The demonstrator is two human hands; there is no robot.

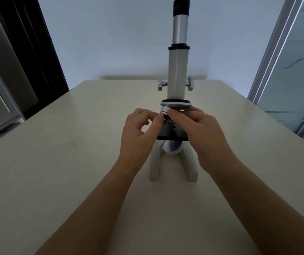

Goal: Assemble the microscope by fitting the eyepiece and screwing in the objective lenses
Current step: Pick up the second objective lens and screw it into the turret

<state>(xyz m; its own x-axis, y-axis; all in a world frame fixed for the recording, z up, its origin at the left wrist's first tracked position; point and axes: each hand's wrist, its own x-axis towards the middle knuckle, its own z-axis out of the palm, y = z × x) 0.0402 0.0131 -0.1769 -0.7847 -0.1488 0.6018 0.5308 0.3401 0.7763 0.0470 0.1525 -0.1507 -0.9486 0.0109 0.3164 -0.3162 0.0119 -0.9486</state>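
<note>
Eyepiece (181,7) sits in tube (179,30); left hand (138,133), right hand (202,131) pinch objective lens (164,112).

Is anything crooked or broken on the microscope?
Only the objective lens: it sits tilted under the turret, pinched by the left hand and right hand, so it is probably only part-screwed. The eyepiece stands straight on top. No damage shows.
</note>
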